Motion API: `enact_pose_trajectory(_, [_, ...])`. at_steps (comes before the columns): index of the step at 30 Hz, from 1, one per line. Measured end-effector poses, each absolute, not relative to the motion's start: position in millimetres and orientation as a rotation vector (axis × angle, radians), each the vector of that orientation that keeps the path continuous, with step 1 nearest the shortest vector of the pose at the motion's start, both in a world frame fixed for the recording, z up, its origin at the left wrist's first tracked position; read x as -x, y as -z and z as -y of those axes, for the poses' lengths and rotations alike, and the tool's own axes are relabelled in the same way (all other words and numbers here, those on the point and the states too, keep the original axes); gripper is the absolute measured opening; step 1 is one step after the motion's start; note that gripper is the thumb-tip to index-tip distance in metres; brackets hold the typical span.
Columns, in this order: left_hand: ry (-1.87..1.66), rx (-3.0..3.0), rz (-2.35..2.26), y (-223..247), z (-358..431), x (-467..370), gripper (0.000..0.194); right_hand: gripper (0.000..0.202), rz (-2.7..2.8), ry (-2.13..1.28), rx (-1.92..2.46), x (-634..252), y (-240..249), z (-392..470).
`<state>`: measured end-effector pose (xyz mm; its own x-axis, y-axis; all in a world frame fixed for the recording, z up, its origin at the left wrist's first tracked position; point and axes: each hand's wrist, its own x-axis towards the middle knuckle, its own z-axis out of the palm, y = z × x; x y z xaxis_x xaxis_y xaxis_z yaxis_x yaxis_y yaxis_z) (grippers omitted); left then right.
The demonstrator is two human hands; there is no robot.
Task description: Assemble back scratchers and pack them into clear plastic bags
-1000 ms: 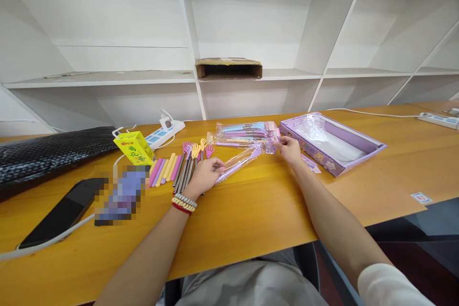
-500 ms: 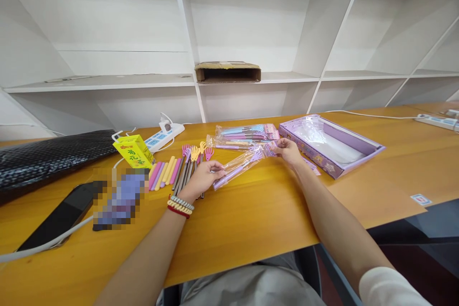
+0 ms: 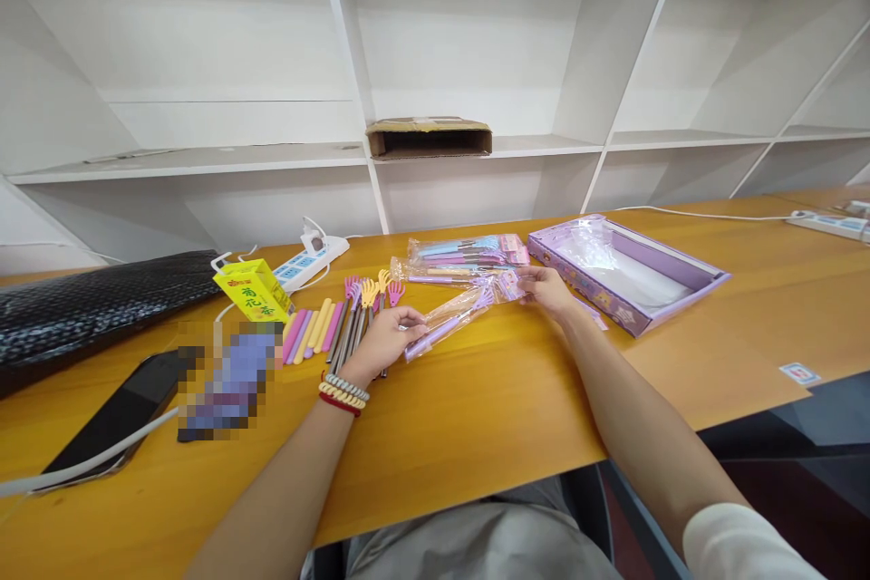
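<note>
A clear plastic bag with a purple back scratcher (image 3: pixel 445 326) in it lies slanted between my hands. My left hand (image 3: pixel 392 337) pinches its lower end near the handle. At the other end, by the printed header, my right hand (image 3: pixel 546 290) has its fingers closed on the bag. Unwrapped scratcher heads with metal rods (image 3: pixel 353 317), in pink, purple and yellow, lie beside my left hand. Several loose coloured handles (image 3: pixel 313 331) are lined up further left. Behind the held bag is a pile of bagged back scratchers (image 3: pixel 468 254).
An open purple box (image 3: pixel 625 313) with plastic inside stands at the right. To the left are a yellow tea carton (image 3: pixel 255 290), a power strip (image 3: pixel 313 261), a phone (image 3: pixel 119 417) and a black wrapped bundle (image 3: pixel 101 313). A cardboard box (image 3: pixel 428 138) sits on the shelf.
Both hands keep hold of the bagged back scratcher in almost the same place. The right fingers have shifted very slightly at the header end; the view has moved a little.
</note>
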<state>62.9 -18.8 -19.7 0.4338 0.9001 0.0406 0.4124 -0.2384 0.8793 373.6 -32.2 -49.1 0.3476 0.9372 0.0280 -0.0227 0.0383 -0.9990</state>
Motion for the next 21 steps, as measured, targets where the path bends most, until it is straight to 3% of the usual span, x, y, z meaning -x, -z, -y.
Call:
enact_pose_trajectory(10, [-0.701,-1.836,-1.116,18.5,19.4,-64.1,0.021,0.036,0.889,-0.923,1.397,-374.8,45.9,34.8])
enact_pose_trajectory(21, [-0.709,-1.847,-1.106,19.6,18.4,-62.8,0.020,0.032,0.894,-1.048,1.225,-371.8,42.8,34.9])
